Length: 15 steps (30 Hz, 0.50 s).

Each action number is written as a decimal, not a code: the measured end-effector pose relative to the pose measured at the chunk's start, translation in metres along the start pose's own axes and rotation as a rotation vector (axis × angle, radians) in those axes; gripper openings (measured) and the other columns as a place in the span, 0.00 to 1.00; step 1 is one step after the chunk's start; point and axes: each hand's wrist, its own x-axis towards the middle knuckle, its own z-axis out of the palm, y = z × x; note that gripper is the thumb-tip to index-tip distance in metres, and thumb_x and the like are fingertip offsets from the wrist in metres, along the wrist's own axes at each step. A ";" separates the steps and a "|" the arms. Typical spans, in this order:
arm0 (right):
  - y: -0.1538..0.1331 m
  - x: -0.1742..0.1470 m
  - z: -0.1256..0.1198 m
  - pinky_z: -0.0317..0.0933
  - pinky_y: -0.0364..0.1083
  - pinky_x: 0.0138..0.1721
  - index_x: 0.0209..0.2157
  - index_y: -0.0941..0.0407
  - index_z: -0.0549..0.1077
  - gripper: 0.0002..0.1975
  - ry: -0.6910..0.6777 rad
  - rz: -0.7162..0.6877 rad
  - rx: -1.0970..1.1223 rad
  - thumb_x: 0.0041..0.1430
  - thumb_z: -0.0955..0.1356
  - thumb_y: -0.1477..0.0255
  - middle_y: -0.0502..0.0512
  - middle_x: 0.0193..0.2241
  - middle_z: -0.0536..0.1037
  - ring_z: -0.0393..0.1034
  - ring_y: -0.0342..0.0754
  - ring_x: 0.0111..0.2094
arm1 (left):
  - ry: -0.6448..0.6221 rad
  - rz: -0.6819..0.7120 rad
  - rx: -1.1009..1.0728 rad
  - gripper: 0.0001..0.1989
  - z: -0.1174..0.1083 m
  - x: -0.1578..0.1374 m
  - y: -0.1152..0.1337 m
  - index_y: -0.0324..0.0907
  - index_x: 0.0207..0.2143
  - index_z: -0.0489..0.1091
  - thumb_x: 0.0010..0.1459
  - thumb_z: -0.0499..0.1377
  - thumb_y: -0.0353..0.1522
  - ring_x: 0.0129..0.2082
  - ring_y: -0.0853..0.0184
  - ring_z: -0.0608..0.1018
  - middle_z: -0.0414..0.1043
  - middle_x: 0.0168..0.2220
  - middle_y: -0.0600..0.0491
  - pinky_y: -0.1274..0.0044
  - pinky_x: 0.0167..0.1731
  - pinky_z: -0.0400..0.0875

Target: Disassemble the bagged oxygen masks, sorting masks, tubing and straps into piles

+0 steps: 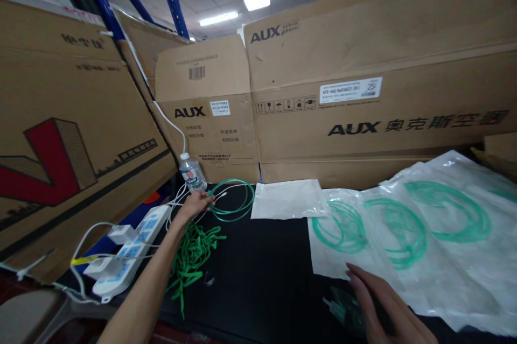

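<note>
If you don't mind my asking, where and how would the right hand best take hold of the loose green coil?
Probably pinch the green coil at its near curve, coming from the front right: its strands are thin, that curve faces the bare black table, and the left hand has its left side.

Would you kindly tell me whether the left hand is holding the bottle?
No, the left hand pinches the green tubing coil; the bottle stands behind.
</note>
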 end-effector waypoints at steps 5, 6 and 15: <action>-0.026 0.068 0.062 0.77 0.49 0.32 0.52 0.54 0.79 0.20 -0.359 0.426 0.343 0.63 0.73 0.57 0.57 0.42 0.84 0.82 0.53 0.35 | -0.070 -0.030 0.043 0.17 0.015 0.006 -0.003 0.40 0.55 0.72 0.68 0.63 0.37 0.46 0.59 0.81 0.76 0.53 0.46 0.63 0.44 0.80; -0.025 0.080 0.075 0.77 0.49 0.32 0.54 0.56 0.77 0.19 -0.363 0.481 0.372 0.67 0.71 0.60 0.57 0.43 0.83 0.81 0.51 0.35 | -0.074 -0.028 0.053 0.16 0.018 0.006 -0.003 0.40 0.55 0.72 0.68 0.63 0.37 0.46 0.59 0.81 0.76 0.52 0.46 0.64 0.44 0.80; -0.017 0.095 0.091 0.75 0.56 0.46 0.55 0.57 0.74 0.16 -0.302 0.489 0.429 0.71 0.70 0.64 0.59 0.51 0.79 0.78 0.53 0.47 | 0.071 0.116 0.250 0.18 0.029 0.000 0.016 0.40 0.55 0.72 0.68 0.63 0.39 0.47 0.58 0.81 0.76 0.53 0.46 0.61 0.47 0.79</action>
